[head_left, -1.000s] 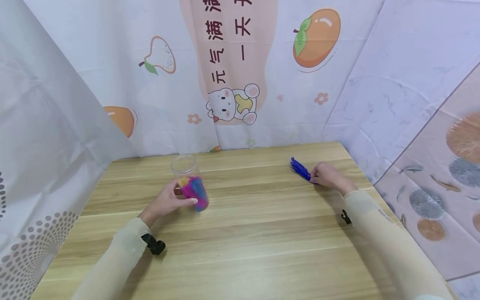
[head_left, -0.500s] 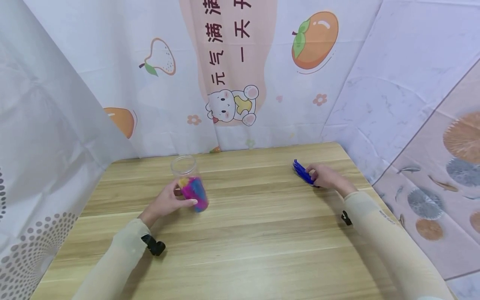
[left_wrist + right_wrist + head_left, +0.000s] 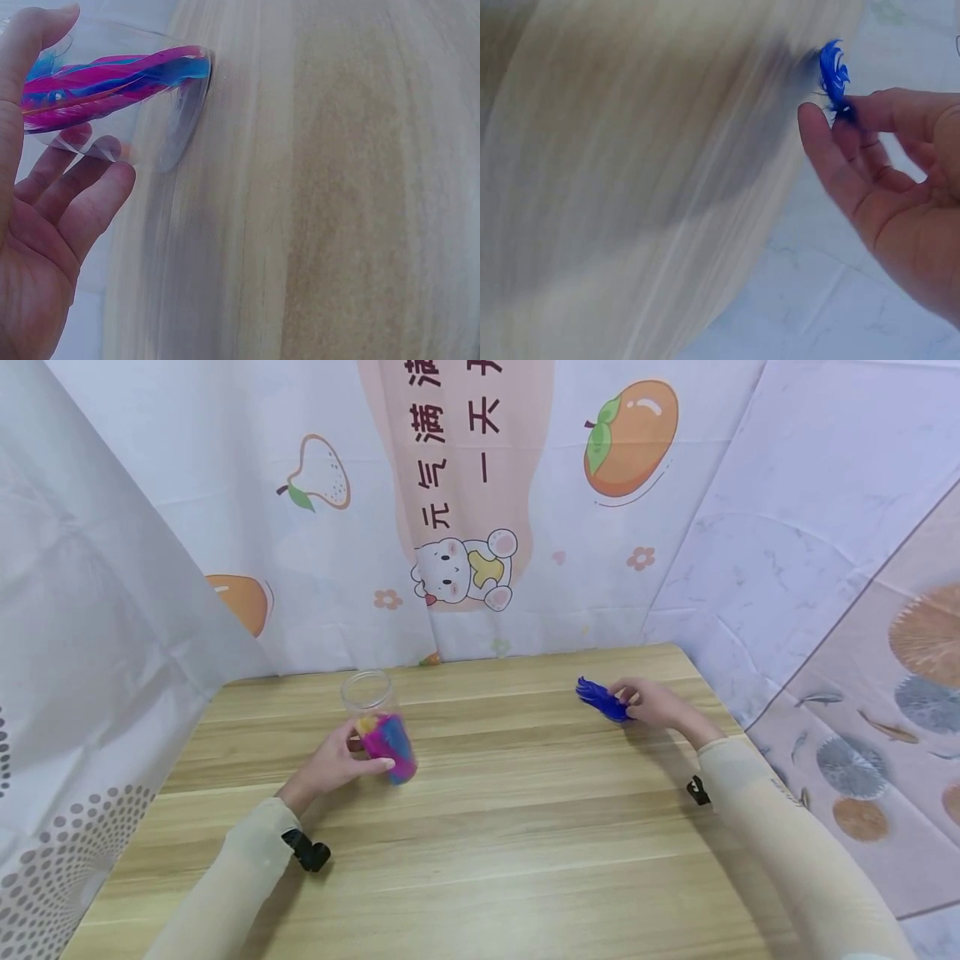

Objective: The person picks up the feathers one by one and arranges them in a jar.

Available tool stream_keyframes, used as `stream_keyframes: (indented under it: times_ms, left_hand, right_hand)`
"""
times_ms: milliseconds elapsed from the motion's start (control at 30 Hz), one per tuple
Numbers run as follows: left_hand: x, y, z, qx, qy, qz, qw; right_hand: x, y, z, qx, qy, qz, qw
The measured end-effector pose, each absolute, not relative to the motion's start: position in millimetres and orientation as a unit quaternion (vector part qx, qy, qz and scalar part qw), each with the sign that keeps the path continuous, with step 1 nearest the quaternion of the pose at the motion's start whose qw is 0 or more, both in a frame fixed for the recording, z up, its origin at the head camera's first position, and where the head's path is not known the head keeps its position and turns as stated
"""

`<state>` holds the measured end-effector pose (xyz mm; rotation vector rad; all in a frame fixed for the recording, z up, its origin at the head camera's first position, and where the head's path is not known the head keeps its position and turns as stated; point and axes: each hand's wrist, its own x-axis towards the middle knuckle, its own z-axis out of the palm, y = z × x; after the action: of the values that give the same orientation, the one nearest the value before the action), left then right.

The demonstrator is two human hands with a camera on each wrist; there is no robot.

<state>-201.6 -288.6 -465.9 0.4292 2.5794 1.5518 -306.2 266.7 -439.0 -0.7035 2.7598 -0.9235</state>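
Observation:
In the head view, my left hand point(image 3: 343, 760) grips the lower part of a clear jar point(image 3: 368, 690) on the left side of the table. Pink, blue and yellow feathers point(image 3: 390, 745) are inside it. The left wrist view shows the thumb on one side of the jar point(image 3: 176, 124) and curled fingers on the other. Towards the far right, my right hand point(image 3: 651, 702) holds a blue feather point(image 3: 597, 697) by its near end, its tip pointing left and away. Seen from the right wrist, this feather point(image 3: 834, 71) sticks up from among the fingertips point(image 3: 814, 116).
A wood-grain table point(image 3: 480, 827) lies under both hands. Behind it hangs a white cloth point(image 3: 337, 568) with fruit and cartoon prints. More patterned cloth point(image 3: 810, 568) borders the right side, and a dotted cloth point(image 3: 82, 810) the left.
My right hand has shifted its fingers along the blue feather, whose tip has turned a little to the left. The left hand and jar have stayed in place.

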Motion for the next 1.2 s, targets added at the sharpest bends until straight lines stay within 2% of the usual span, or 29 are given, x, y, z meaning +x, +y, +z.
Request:
stream_keyframes:
  times_ms: [233, 400, 567, 833, 900, 1000, 1200]
  left_hand:
    - [-201, -289, -466, 0.138, 0.846, 0.512, 0.055]
    - [-201, -289, -465, 0.133, 0.846, 0.513, 0.058]
    - [-201, -289, -465, 0.125, 0.852, 0.506, 0.057]
    - [-200, -288, -468, 0.132, 0.848, 0.511, 0.054]
    - [-199, -288, -468, 0.131, 0.847, 0.512, 0.056]
    - [-199, -287, -468, 0.129, 0.846, 0.514, 0.056]
    - [-198, -287, -464, 0.126, 0.848, 0.511, 0.054]
  right_hand:
    - [-309, 263, -432, -0.264, 0.898, -0.352, 0.023]
    - [-309, 258, -428, -0.269, 0.891, -0.364, 0.030]
    - [-304, 253, -428, -0.288, 0.877, -0.373, 0.089]
    - [-293, 247, -431, -0.344, 0.854, -0.289, 0.261]
    - [-291, 244, -430, -0.349, 0.850, -0.267, 0.290]
    - [-289, 241, -426, -0.338, 0.848, -0.263, 0.313]
    - [-289, 236, -417, -0.274, 0.827, -0.363, 0.330]
